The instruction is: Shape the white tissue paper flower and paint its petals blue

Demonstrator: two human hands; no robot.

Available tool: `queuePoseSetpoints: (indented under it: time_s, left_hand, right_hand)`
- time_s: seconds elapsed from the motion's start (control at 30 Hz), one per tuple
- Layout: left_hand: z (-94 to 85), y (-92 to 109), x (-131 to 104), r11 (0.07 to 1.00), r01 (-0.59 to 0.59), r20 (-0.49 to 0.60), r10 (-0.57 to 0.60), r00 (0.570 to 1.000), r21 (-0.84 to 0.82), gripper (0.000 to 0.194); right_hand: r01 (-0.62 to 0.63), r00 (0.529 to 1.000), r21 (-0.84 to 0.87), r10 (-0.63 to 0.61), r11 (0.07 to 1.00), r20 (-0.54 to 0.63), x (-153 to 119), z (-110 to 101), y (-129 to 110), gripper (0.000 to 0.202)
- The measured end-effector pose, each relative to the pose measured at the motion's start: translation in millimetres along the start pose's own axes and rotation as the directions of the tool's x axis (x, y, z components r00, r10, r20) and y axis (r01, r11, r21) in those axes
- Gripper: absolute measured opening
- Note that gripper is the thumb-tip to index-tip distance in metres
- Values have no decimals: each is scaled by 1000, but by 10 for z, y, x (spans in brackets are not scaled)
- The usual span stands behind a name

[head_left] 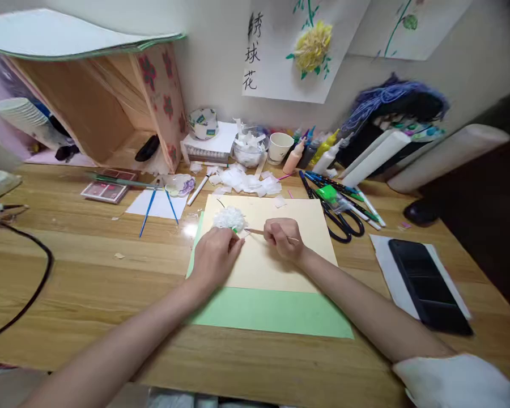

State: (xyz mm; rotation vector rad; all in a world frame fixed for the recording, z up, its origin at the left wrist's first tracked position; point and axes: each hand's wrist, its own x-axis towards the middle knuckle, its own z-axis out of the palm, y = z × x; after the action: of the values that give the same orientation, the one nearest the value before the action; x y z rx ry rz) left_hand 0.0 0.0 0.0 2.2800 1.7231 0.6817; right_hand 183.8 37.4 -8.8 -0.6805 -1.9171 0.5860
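On a cream sheet of paper [276, 272] lies a fluffy white paper flower [229, 218] with a small bit of green at its lower edge. My left hand [216, 255] rests right below the flower, thumb and index finger pinched together. Beside these fingertips shows a small whitish scrap, and whether they grip it is unclear. In my right fist [284, 238] is a thin brown wooden stick [257, 231], its tip pointing left at the flower's lower right edge. A short dark curved line is on the sheet above the flower.
Under the cream sheet lies green paper [276, 311]. White paper scraps [246, 180], a paper cup [279, 148] and paint bottles [295, 157] line the back. Scissors [342, 224] and pens lie right, near a black case [429, 283]. Blue brushes [148, 212] lie left.
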Motion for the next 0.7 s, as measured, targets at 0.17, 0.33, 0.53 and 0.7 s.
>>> queuePoseSetpoints:
  time_s: [0.17, 0.33, 0.53, 0.7]
  left_hand:
    - [-9, 0, -39, 996, 77, 87, -72, 994, -50, 19]
    - [-11, 8, -33, 993, 88, 134, -78, 988, -72, 21]
    - [1, 4, -30, 994, 75, 133, -65, 989, -74, 20]
    - [-6, -4, -17, 991, 88, 135, -75, 988, -100, 19]
  right_hand:
    - [38, 999, -10, -38, 999, 35, -1, -4, 28, 48]
    - [38, 998, -36, -36, 999, 58, 0, -7, 27, 49]
    - [-61, 997, -46, 63, 997, 48, 18, 15, 15, 50]
    - [-355, 930, 118, 363, 927, -53, 10, 4, 0, 59]
